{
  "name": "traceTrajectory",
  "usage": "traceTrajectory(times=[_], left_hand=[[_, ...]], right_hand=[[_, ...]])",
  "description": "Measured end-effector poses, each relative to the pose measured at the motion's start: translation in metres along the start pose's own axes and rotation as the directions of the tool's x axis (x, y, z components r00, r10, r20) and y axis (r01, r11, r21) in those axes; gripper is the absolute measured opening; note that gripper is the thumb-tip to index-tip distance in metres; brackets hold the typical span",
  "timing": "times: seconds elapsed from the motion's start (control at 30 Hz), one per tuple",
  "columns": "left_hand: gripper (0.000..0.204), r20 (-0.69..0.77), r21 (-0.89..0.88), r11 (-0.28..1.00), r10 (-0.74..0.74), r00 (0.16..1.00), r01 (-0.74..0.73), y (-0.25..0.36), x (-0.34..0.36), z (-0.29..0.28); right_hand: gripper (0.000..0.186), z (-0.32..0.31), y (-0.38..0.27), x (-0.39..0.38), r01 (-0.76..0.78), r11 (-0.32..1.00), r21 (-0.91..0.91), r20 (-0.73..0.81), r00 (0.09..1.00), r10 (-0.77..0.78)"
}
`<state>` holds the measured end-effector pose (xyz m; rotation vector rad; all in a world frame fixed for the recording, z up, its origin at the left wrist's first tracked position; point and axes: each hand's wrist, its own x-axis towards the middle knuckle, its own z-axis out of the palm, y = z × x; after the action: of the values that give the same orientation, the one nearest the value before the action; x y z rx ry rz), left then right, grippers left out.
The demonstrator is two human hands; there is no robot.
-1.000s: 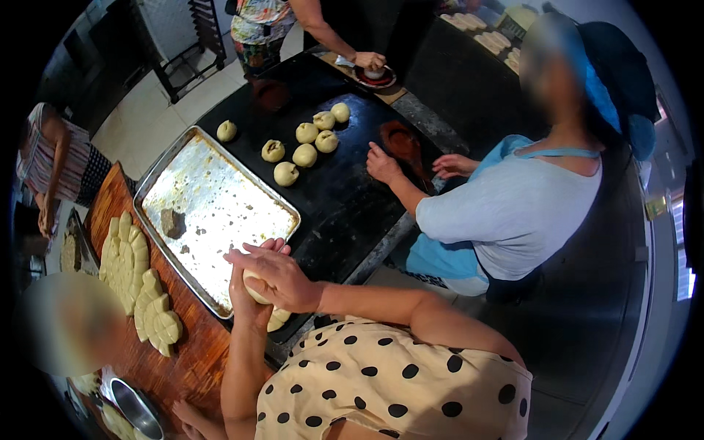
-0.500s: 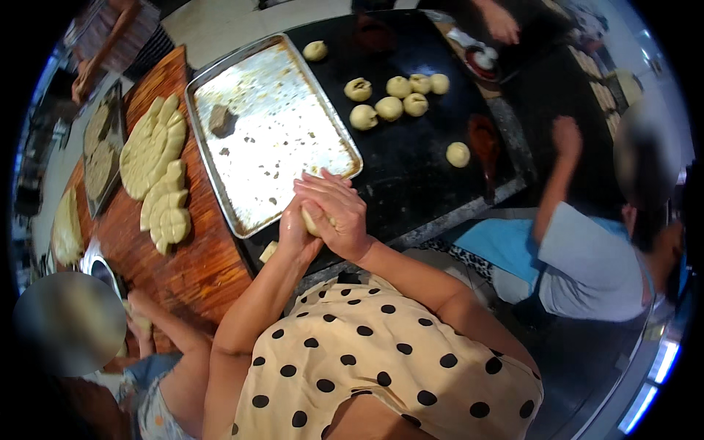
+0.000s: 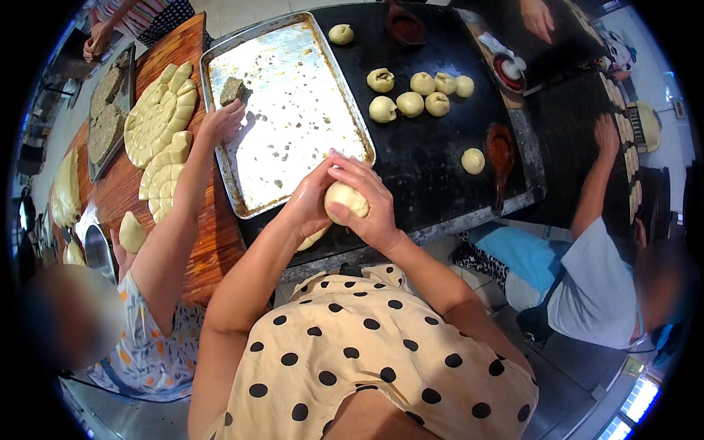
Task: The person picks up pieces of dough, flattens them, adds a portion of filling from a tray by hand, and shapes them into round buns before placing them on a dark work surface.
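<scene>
A pale dough ball [image 3: 347, 199] sits cupped between my two hands over the near edge of the black worktop [image 3: 425, 183]. My left hand [image 3: 311, 199] wraps its left side. My right hand [image 3: 371, 207] curves round the right side, its fingertips meeting those of the left above the ball. Partly hidden under my left wrist lies another piece of dough [image 3: 313, 238]. Just beyond my hands is a metal tray [image 3: 293, 125] smeared with crumbs, with a brownish lump of filling [image 3: 232, 89] on it.
A co-worker's hand [image 3: 226, 121] reaches onto the tray from the left. Several filled dough balls [image 3: 411, 104] stand on the worktop, one dough ball [image 3: 473, 160] apart, near a dark red spoon [image 3: 500, 158]. Cut dough [image 3: 160, 110] lies on the wooden table [image 3: 209, 249]. Another person works at right.
The dough ball shows more between my hands, which have turned and parted slightly. At the left, the co-worker's arm has stretched out to the lump of filling on the tray. The view has shifted.
</scene>
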<state>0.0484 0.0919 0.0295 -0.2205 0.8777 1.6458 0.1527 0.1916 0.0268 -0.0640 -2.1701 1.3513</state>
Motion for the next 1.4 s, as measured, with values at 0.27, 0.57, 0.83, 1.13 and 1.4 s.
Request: traceTrajectory(times=[0.27,0.57,0.83,1.13,1.4], left_hand=[[0.027,-0.322,-0.229,0.968,0.021,0.946,-0.099,-0.061,0.032,-0.028],[0.062,-0.162,-0.102,0.995,-0.024,0.986,0.007,-0.050,0.051,-0.006],[0.043,-0.292,0.872,0.488,0.453,0.843,0.039,-0.064,0.016,-0.118],[0.094,-0.027,0.949,-0.281,0.380,0.925,0.144,-0.102,0.009,-0.140],[0.073,0.053,0.966,-0.249,0.440,0.896,0.065,-0.107,0.008,-0.159]], right_hand=[[0.009,0.033,0.035,-0.030,-0.039,0.993,-0.109,-0.248,0.969,0.011],[0.015,-0.003,0.059,-0.016,-0.318,0.912,0.260,-0.255,0.888,0.383],[0.031,-0.118,0.158,0.049,-0.318,0.946,-0.057,-0.783,0.602,0.155],[0.029,-0.044,0.167,-0.050,-0.492,0.828,-0.268,-0.242,0.867,0.436],[0.067,0.069,0.144,-0.084,0.015,0.966,-0.256,0.670,0.724,0.167]])
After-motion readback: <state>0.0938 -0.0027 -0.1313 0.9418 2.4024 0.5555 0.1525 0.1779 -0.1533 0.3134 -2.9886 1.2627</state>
